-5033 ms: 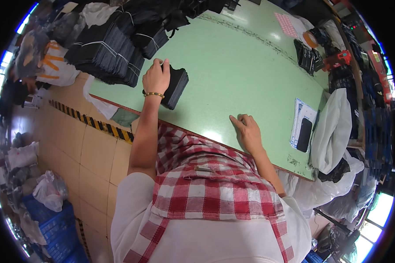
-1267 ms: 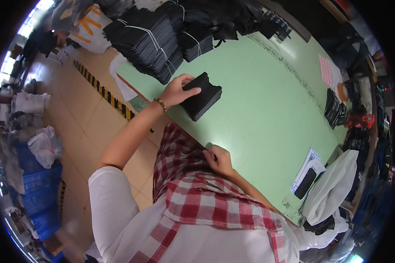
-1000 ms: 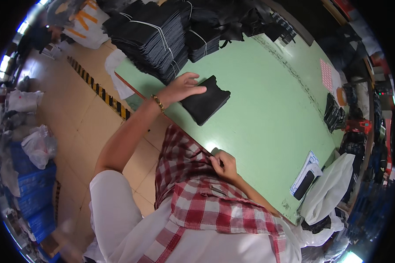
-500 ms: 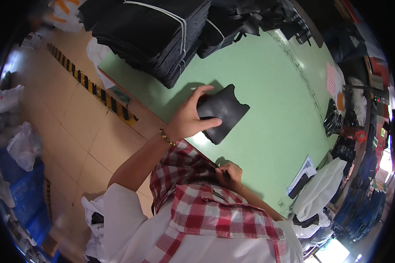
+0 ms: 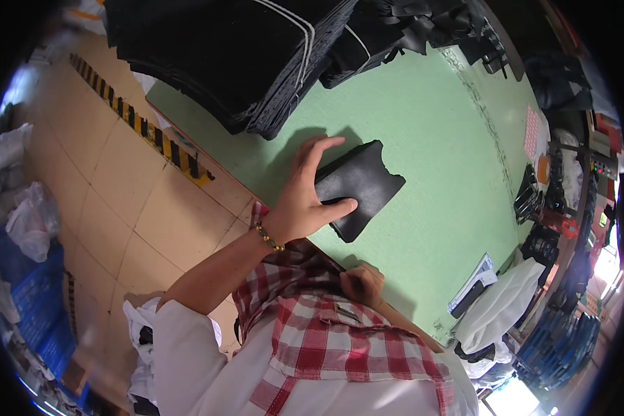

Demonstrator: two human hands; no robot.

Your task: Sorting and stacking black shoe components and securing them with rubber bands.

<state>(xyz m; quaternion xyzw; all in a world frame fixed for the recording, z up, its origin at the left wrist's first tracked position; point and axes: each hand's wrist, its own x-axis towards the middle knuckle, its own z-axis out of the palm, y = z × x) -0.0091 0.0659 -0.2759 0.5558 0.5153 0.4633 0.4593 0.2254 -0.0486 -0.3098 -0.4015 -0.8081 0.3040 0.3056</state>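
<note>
My left hand [image 5: 304,195], with a beaded bracelet at the wrist, grips the left side of a black leather-like piece [image 5: 369,182]. The thumb presses on its top face, while the index finger stands off its far edge. A curved notch is cut into the piece's far right end. Whether it is one sheet or several stacked is hard to tell. My right hand [image 5: 365,283] is curled at the near edge of the green table [image 5: 437,145], in front of the checked apron [image 5: 326,333]. Anything inside those fingers is hidden in shadow.
Tall stacks of black sheets [image 5: 208,62], tied with pale cord, stand at the table's far left. Loose black pieces [image 5: 423,24] lie beside them. A white bag [image 5: 499,305] and papers [image 5: 475,281] lie at the right. Black-and-yellow floor tape [image 5: 145,128] runs left of the table.
The view has shifted slightly. My left hand and the black piece have moved a little to the right and nearer. My right hand stays curled at the table edge.
</note>
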